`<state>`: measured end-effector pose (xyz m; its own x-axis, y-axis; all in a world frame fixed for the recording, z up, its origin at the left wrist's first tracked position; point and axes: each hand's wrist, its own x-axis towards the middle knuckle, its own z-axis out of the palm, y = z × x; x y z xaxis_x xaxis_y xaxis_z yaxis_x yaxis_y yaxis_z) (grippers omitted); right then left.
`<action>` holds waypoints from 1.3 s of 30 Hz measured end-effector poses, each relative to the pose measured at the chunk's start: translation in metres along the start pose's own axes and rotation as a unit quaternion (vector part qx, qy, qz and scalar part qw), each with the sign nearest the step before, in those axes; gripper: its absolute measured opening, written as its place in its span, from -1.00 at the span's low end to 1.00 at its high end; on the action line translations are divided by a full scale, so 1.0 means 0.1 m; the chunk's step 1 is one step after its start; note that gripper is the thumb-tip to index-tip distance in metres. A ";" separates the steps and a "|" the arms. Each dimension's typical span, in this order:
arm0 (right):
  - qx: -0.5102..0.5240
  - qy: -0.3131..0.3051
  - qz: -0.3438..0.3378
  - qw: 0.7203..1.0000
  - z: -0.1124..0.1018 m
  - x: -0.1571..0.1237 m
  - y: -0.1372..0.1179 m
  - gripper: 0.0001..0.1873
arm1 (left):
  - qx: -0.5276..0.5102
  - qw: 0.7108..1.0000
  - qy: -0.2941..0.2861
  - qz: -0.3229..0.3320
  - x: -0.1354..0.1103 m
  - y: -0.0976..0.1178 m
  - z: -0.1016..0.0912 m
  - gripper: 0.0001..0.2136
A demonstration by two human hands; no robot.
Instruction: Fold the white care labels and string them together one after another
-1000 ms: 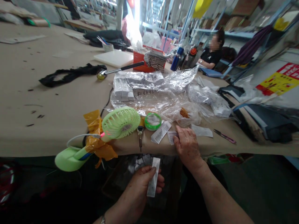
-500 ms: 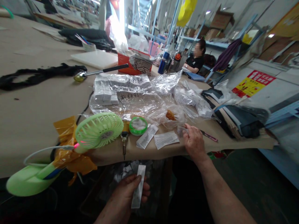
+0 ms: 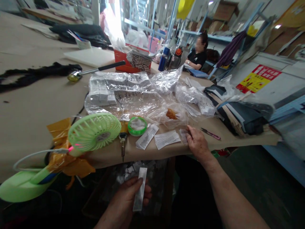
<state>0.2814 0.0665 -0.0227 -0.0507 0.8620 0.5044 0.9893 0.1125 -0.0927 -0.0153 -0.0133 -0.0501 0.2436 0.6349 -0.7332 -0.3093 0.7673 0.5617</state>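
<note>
Below the table's front edge, my left hand (image 3: 130, 194) is closed on a narrow white label strip (image 3: 140, 190), thumb on top. On the table edge, my right hand (image 3: 198, 142) pinches a small clear plastic piece (image 3: 184, 136) with faint marks. Left of it lie a fanned set of printed labels (image 3: 167, 139) and a stack of white labels (image 3: 147, 136). Pink-handled thread snips (image 3: 211, 133) lie just right of my right hand. A clear plastic bag (image 3: 157, 116) with small orange-brown items (image 3: 172, 114) rests behind these.
A green fan (image 3: 95, 132) is taped at the left edge. Beside it, a soldering-iron-like tool (image 3: 123, 146) points over the edge near a green tub (image 3: 137, 126). Bagged white bundles (image 3: 102, 89), a hammer (image 3: 95, 70) and folded dark fabric (image 3: 243, 111) lie around. A person (image 3: 199, 55) sits farther back.
The view has shifted slightly, so the table things appear a little farther left and higher. Both hands keep nearly the same poses, the left with its label strip.
</note>
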 end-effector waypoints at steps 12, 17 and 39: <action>0.079 0.019 -0.110 0.991 -0.28 -0.16 -0.51 -0.67 | 0.004 0.999 -0.030 0.020 -0.06 -0.03 -0.01 -0.76; 0.083 -0.005 -0.171 0.982 -0.21 -0.25 -0.96 -0.70 | 0.023 0.999 -0.041 0.028 -0.03 -0.09 -0.05 -0.74; 0.300 0.005 -0.294 0.908 -0.26 -0.59 -1.33 -0.85 | -0.095 0.984 -0.146 0.031 -0.17 0.26 0.26 -0.88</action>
<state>0.1566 -0.0123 -0.0175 -0.5413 0.5625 0.6249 0.5392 0.8025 -0.2553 -0.0034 -0.0016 -0.0135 0.4648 0.6995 -0.5428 -0.4912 0.7138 0.4993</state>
